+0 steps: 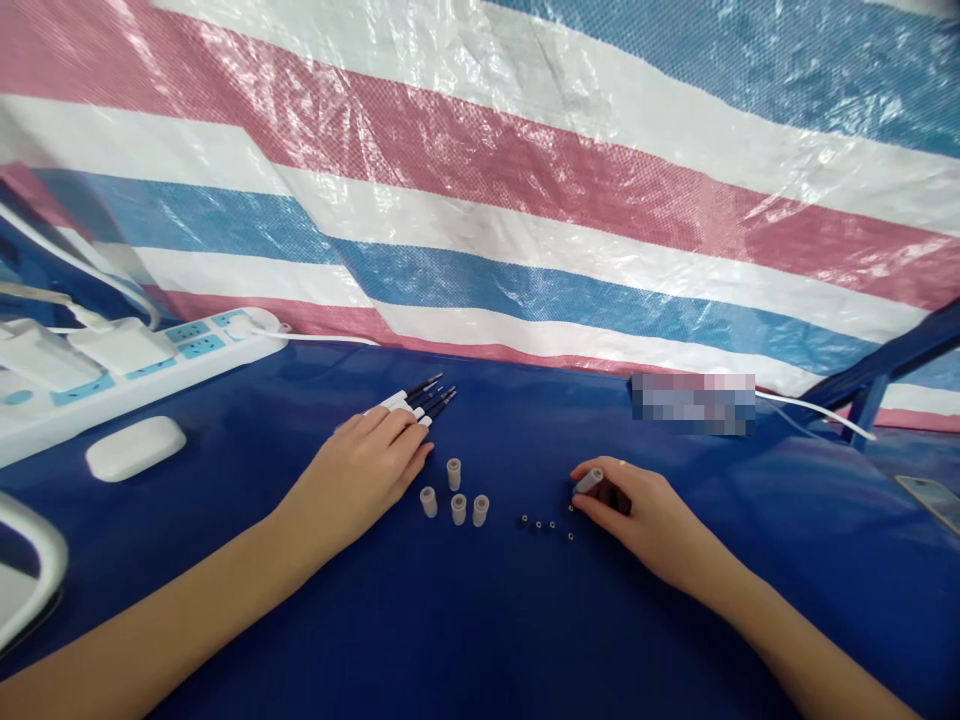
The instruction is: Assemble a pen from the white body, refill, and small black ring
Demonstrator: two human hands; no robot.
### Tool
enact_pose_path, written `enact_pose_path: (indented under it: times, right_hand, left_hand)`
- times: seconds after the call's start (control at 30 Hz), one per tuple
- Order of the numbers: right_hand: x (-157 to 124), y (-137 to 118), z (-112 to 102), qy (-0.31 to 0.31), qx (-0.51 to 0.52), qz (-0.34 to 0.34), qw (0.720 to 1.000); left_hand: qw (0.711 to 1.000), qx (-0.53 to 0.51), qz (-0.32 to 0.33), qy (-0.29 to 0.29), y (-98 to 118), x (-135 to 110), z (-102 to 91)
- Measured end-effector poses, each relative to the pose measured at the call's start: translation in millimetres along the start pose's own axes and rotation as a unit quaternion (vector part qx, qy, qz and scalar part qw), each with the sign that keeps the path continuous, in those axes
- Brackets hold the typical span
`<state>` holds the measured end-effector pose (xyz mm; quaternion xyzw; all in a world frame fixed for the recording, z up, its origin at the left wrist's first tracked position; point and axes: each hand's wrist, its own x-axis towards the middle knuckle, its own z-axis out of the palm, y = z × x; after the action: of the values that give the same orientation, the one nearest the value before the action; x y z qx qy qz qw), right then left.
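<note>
My left hand [379,448] lies palm down with its fingers stretched over several white pen barrels [394,400]. Dark pen refills [442,402] with metal tips stick out beyond the fingertips. Between the thumb and fingers of my right hand [637,505] is a grey pen grip sleeve [589,482], held tilted just above the table. Several like sleeves [458,510] stand upright between the hands, nearest to my left one. Beside my right fingertips lie several tiny dark rings [538,525] with pale centres, one almost under the thumb.
The blue tabletop [480,620] runs back to a striped plastic sheet [525,180]. On the left are a white power strip [225,345] with plugs and a white rounded case [136,448]. A blurred-out object [694,404] and a phone [930,500] lie to the right.
</note>
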<state>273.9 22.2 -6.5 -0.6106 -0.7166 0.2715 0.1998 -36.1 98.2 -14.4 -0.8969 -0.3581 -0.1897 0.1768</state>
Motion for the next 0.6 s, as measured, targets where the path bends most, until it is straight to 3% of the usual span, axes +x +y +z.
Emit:
enact_pose_path:
  times: [0.13,0.27,0.5,0.6]
  right_hand:
    - [-1,-1,-3,-0.008,0.011,-0.001,1.000]
    - [-3,-4,-5,-0.012,0.027,-0.004,1.000]
    - [0,-5,1,0.005,0.026,-0.042,0.999]
    - [0,-4,7,0.016,0.026,-0.069,0.997]
  left_hand:
    - [0.999,-0.017,0.010,0.033,-2,-1,-8.4]
    - [0.992,-0.100,0.012,0.082,-1,1,-23.6]
    - [0.960,-0.278,-0.022,0.036,8,-3,-29.0]
    - [0.948,-0.309,-0.013,0.070,12,-12,-32.4]
